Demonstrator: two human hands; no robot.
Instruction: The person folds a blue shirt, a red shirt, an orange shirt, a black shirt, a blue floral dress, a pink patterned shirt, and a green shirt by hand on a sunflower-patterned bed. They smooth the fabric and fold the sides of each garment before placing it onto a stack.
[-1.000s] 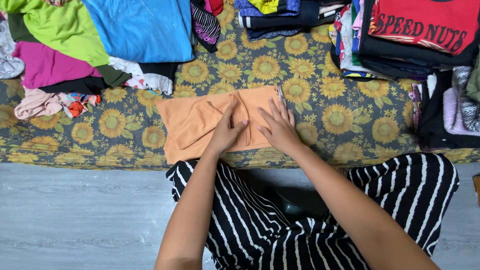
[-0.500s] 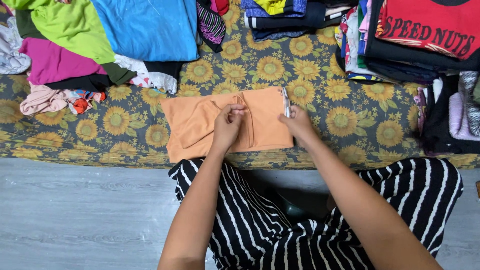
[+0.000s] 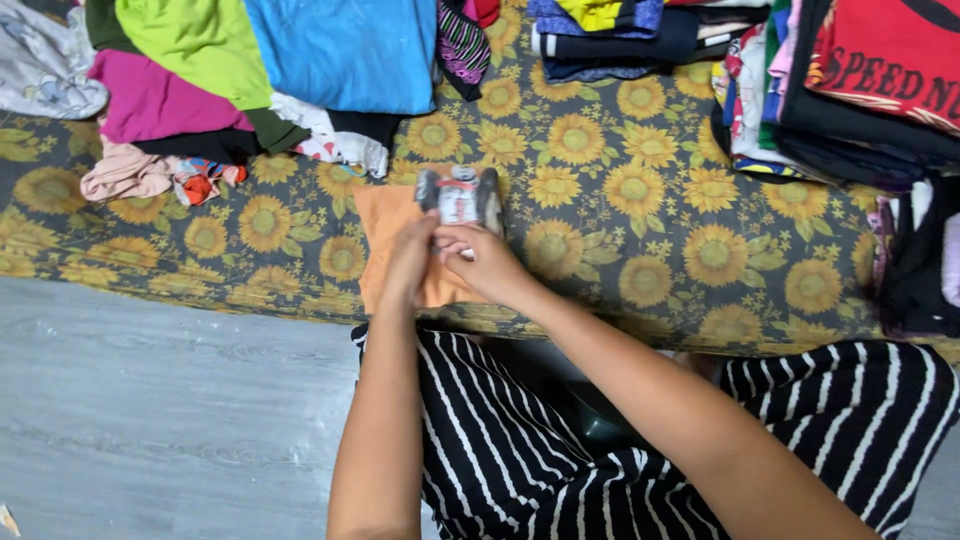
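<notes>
Orange garment (image 3: 392,240) lay folded into a narrow stack just left of the frame's centre, on the sunflower-print bed cover (image 3: 620,210). Its near edge sat close to the cover's front border, above the grey floor (image 3: 150,400).

Left hand (image 3: 408,262) rested flat on top of the garment, fingers pointing toward the top of the frame, palm down, pressing the cloth rather than gripping it. Right hand (image 3: 480,262) lay just beside it on the garment's right side, thumb and fingers pinched on a small grey, white and red printed panel (image 3: 461,198) at the garment's far end. That panel stood up just above both hands; whether it was part of the garment or a separate tag could not be told. The two hands were touching or nearly so at the fingertips, over the middle of the fold.

Only the left strip and the lower part of the garment showed; the rest sat under the hands.

Surroundings: a blue shirt (image 3: 350,50), lime green shirt (image 3: 200,45) and magenta cloth (image 3: 160,100) heaped in the upper left. A pile of folded dark clothes topped by a red printed shirt (image 3: 890,50) in the upper right. Black-and-white striped trousers (image 3: 520,450) on the person's legs filled the lower centre and right.
</notes>
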